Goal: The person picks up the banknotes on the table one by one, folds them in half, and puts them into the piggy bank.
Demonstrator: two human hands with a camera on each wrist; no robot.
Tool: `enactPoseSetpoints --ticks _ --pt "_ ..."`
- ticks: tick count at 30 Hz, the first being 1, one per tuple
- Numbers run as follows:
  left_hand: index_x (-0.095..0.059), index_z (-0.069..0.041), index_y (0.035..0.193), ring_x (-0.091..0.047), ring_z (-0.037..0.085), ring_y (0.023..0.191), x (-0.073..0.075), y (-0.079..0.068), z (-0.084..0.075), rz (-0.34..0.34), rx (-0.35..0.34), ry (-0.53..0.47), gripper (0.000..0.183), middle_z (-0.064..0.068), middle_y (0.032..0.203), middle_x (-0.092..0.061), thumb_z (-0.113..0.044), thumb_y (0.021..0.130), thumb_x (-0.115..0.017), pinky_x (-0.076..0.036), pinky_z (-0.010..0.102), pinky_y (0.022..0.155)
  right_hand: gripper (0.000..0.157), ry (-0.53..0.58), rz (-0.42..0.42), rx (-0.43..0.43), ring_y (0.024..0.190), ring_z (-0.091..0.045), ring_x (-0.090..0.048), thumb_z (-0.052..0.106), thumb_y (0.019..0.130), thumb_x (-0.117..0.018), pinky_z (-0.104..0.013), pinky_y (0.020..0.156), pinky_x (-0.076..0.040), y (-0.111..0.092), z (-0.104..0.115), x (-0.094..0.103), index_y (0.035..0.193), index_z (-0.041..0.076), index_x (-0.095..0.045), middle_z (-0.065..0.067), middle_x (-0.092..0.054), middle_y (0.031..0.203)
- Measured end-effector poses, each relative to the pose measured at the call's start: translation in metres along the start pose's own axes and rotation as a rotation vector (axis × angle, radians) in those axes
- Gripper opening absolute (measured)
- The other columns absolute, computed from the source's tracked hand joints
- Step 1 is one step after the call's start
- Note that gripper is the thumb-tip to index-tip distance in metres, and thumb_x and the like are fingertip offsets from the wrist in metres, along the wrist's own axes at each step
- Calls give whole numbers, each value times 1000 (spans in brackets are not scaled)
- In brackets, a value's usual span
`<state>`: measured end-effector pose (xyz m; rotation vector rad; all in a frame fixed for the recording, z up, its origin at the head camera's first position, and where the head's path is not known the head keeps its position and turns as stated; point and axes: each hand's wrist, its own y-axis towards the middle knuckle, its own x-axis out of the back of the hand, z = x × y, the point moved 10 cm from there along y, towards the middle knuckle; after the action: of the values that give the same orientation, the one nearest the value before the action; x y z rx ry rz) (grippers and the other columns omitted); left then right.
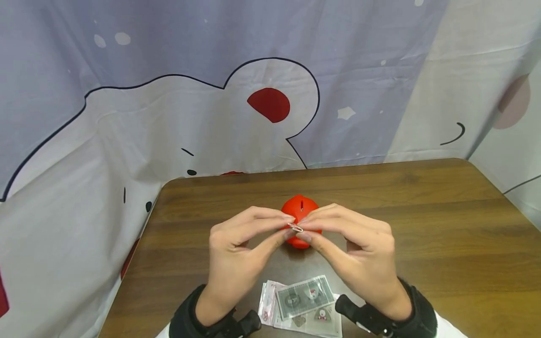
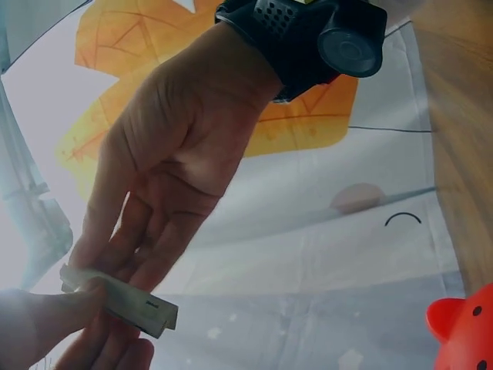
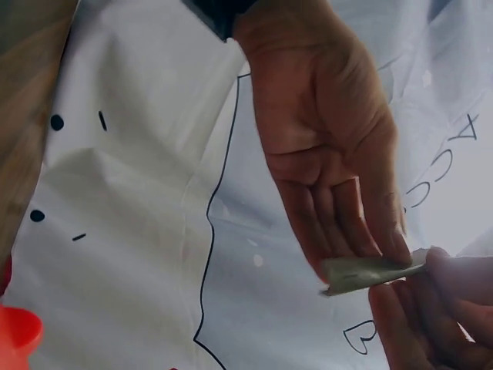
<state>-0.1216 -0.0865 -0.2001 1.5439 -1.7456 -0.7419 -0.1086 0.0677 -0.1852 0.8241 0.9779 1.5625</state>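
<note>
Between the fingertips of both hands is a small folded banknote [image 1: 295,227], pale green in the wrist views. My left hand [image 1: 236,241] pinches one end of it between thumb and fingers. The other end is pinched by my right hand [image 1: 367,241]. The left wrist view shows the folded note [image 2: 135,303] as a narrow, flat strip with layered edges. Just beyond the fingertips, partly hidden by them, a red piggy bank [image 1: 291,206] stands on the table, a dark slot in its top.
Several banknotes [image 1: 306,300] lie overlapped on the wooden table [image 1: 444,244] below the hands, partly covered by the right wrist's black strap [image 1: 416,307]. A patterned cloth [image 1: 177,122] hangs behind the table's far edge and along its left side.
</note>
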Motion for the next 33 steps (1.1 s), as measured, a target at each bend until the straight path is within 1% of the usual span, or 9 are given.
enactPoseSetpoints --ticks 5,8,12,15,19,23,25,29,33 --pt "-77 7 86 -74 22 76 -3 -2 -5 -2 -54 38 18 21 81 -76 15 70 -80 -62 25 69 9 -115 -6 89 75 -23 -68 -5 84 -74 -23 70 -59 1 9 -2 82 -13 -71 -21 -71 77" --pt "-76 7 85 -74 23 77 -5 -2 -4 9 -50 30 17 22 82 -76 15 71 -79 -62 25 70 10 -124 -12 100 72 -23 -67 -5 84 -74 -23 70 -58 1 10 -2 80 -13 -70 -21 -70 75" --pt "-75 7 86 -74 21 80 -4 -1 1 22 -8 -13 19 23 83 -75 17 71 -79 -62 27 70 6 -34 1 9 75 -20 -69 -9 81 -75 -23 71 -59 2 -2 0 85 -13 -72 -20 -72 78" --pt "-74 8 88 -73 19 81 -3 -2 5 26 29 -47 20 24 84 -74 19 71 -78 -63 29 71 9 -7 43 -69 79 -18 -69 -11 80 -74 -22 72 -60 1 -11 -1 89 -11 -73 -18 -73 82" --pt "-74 8 88 -73 19 80 -3 -3 8 28 60 -67 20 24 84 -74 19 71 -78 -63 30 70 6 -93 91 -120 77 -13 -67 -4 85 -73 -18 71 -58 -3 -15 -3 89 -7 -72 -15 -72 82" --pt "-74 8 89 -71 18 75 -3 -3 12 26 86 -87 19 24 83 -74 18 72 -77 -63 31 68 10 -165 111 -146 74 -10 -64 5 89 -72 -15 69 -56 -4 -17 -4 88 -6 -71 -14 -71 80" --pt "-74 9 89 -71 19 74 -2 -3 14 20 99 -98 19 24 83 -74 18 72 -77 -63 31 67 6 -174 125 -159 74 -10 -65 -2 84 -75 -16 69 -57 -3 -20 -4 89 -5 -72 -14 -72 81" --pt "-74 9 90 -72 18 77 1 -2 16 -1 113 -97 19 25 84 -74 17 73 -77 -63 34 69 24 -238 169 -188 75 -9 -68 -13 70 -80 -15 69 -56 -5 -26 -5 90 1 -75 -10 -75 81" --pt "-75 9 90 -72 16 78 1 -3 16 -7 117 -91 19 25 84 -74 17 73 -78 -63 33 70 25 -313 180 -180 72 -8 -67 -13 68 -80 -13 67 -56 -8 -28 -6 86 3 -75 -7 -75 79"
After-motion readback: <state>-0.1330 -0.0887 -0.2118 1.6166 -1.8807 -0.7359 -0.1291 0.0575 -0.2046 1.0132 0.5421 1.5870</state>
